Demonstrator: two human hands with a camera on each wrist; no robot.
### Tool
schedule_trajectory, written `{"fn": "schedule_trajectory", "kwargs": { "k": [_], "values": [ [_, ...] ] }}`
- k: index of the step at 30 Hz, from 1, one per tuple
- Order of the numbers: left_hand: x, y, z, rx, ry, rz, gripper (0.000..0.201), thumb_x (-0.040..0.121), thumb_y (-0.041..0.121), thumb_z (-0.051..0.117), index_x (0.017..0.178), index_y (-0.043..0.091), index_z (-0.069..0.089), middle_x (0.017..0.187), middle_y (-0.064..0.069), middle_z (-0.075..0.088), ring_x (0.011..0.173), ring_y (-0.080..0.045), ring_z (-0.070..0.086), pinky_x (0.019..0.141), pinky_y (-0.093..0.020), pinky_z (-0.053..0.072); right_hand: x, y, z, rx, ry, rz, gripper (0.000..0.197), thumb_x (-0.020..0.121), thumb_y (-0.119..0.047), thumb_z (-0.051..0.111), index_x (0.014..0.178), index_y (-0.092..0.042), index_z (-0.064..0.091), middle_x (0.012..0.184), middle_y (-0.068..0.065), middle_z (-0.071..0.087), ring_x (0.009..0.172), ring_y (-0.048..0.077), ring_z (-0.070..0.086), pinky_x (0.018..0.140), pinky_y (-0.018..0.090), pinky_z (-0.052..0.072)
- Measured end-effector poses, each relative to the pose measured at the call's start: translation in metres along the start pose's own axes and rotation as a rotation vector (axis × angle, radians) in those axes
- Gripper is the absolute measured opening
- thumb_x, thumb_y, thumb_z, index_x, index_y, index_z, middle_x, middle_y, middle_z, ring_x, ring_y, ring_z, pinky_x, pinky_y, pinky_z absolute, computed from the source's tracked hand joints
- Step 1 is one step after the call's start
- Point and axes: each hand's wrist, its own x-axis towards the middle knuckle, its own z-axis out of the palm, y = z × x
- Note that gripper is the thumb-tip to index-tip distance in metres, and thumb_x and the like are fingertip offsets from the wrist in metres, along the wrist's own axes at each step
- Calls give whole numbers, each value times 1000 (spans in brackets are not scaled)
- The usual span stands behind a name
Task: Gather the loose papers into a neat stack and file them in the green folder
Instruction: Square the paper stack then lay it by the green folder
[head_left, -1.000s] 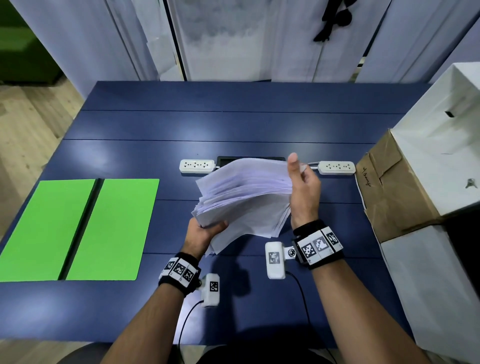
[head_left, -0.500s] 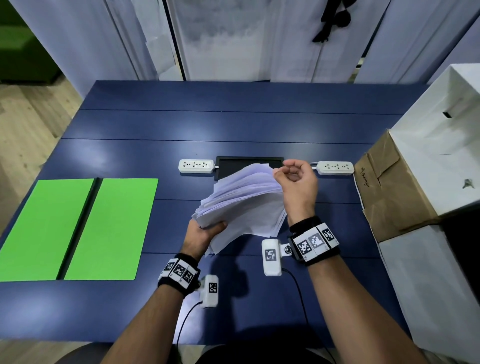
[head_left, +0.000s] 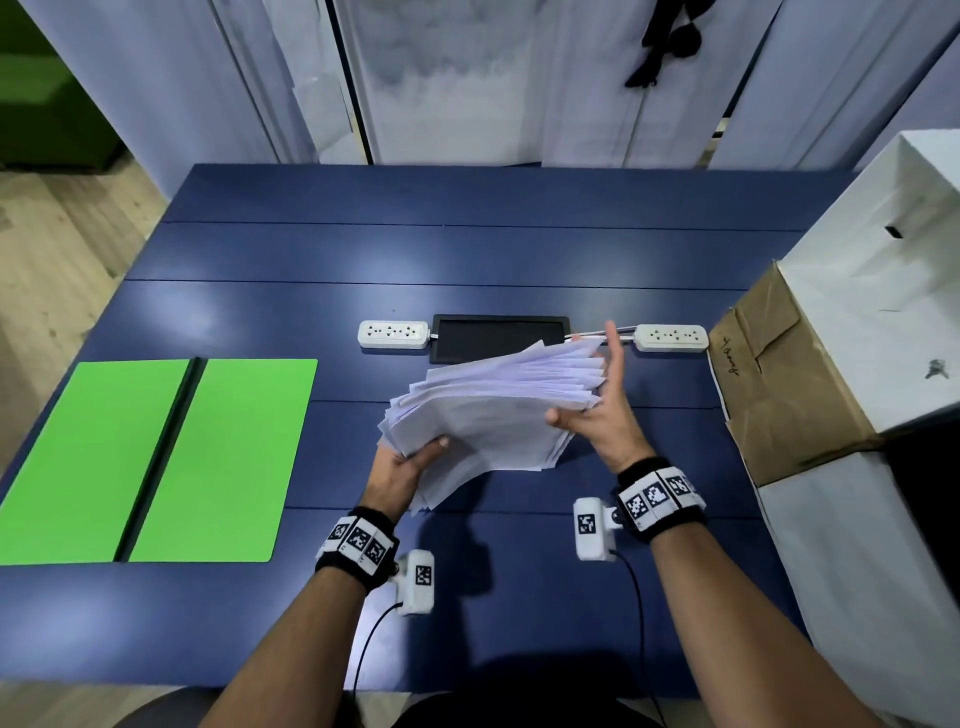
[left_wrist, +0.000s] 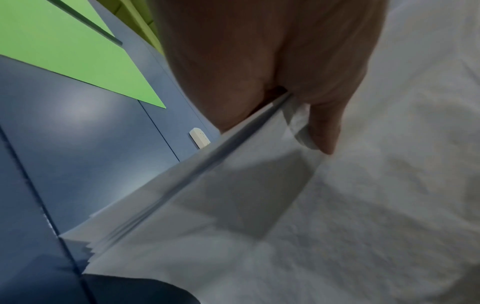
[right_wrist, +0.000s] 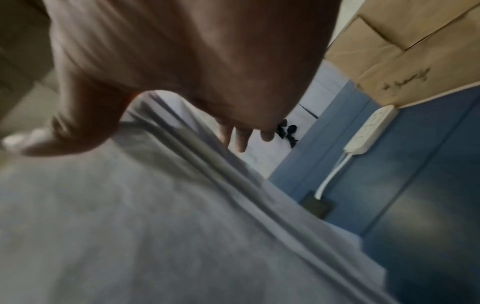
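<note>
A fanned, uneven bundle of white papers hangs above the middle of the blue table. My left hand grips its near left corner, thumb on top; the left wrist view shows the thumb pinching the paper edges. My right hand lies flat against the bundle's right edge with straight fingers and its thumb on the top sheet; the papers fill the right wrist view. The green folder lies open flat on the table at the left, apart from both hands.
Two white power strips and a black tray sit just behind the papers. A brown cardboard box and a white box stand at the table's right edge. Wrist camera cables trail toward the near edge.
My right hand left the bundle's far top corner, uncurled, and now lies flat along the right edge. The papers tipped flatter and spread to the right. My left hand kept its grip.
</note>
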Motion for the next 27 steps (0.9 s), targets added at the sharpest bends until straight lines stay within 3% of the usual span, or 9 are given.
{"fn": "schedule_trajectory", "kwargs": {
  "k": [2, 4, 9, 13, 15, 18, 23, 25, 27],
  "values": [
    [1, 3, -1, -3, -27, -13, 34, 85, 5, 75, 116, 17, 68, 105, 0, 77, 98, -15, 71, 86, -30, 55, -1, 16, -5, 44, -9, 88, 140, 49, -32, 100, 154, -45, 7, 159, 3, 31, 144, 19, 39, 116, 39, 38],
    [3, 7, -3, 4, -49, -16, 38, 82, 0, 76, 112, 22, 70, 106, -1, 77, 100, -17, 72, 88, -33, 57, -2, 22, -3, 58, -20, 112, 128, 53, -21, 99, 154, -32, 20, 151, 6, 48, 136, 19, 50, 113, 39, 42],
    [3, 20, 4, -31, -76, 24, 49, 72, -5, 78, 115, 13, 65, 102, 1, 78, 95, -15, 73, 78, -28, 58, -2, 18, 17, 7, -5, 117, 64, 71, 8, 83, 130, 0, 58, 121, 13, 71, 109, 22, 69, 104, 45, 50],
    [5, 19, 4, -41, -38, 45, 52, 76, -11, 76, 124, 1, 60, 111, -9, 75, 100, -24, 72, 83, -36, 60, -1, 15, 23, 53, 40, 119, 63, 77, 10, 77, 135, -6, 55, 123, 6, 70, 108, 15, 67, 101, 32, 52],
    [6, 16, 4, -33, -25, 19, 47, 77, -9, 77, 121, -2, 63, 111, -15, 75, 100, -30, 72, 86, -42, 59, -3, 17, 22, 20, 59, 152, 51, 83, 3, 75, 129, -13, 61, 122, 1, 71, 109, 11, 67, 106, 36, 49],
    [3, 14, 5, -34, 6, -11, 43, 74, -2, 79, 115, 3, 67, 108, -13, 76, 97, -29, 73, 82, -39, 58, -8, 22, 22, -67, 56, 235, 30, 81, -29, 81, 109, -21, 73, 110, -6, 76, 104, 6, 71, 105, 41, 50],
    [1, 16, 8, -44, 35, -1, 39, 78, -9, 76, 115, 2, 68, 104, -10, 78, 93, -25, 74, 79, -33, 58, -11, 24, 24, -182, 124, 257, 52, 59, -72, 76, 89, -29, 76, 99, -9, 77, 99, 8, 72, 96, 36, 56],
    [-1, 19, 12, -31, 60, 15, 32, 82, -12, 71, 107, 7, 70, 94, -1, 79, 85, -15, 74, 75, -28, 58, -12, 22, 26, -228, 178, 228, 55, 56, -78, 73, 83, -30, 74, 92, -10, 77, 92, 7, 73, 87, 33, 59],
    [-5, 25, 16, -22, 74, 45, 32, 83, -13, 70, 105, 10, 70, 89, 3, 79, 81, -10, 72, 73, -24, 57, -17, 23, 29, -224, 220, 182, 42, 61, -68, 77, 82, -31, 74, 89, -12, 77, 90, 5, 73, 83, 30, 59]
  ]
}}
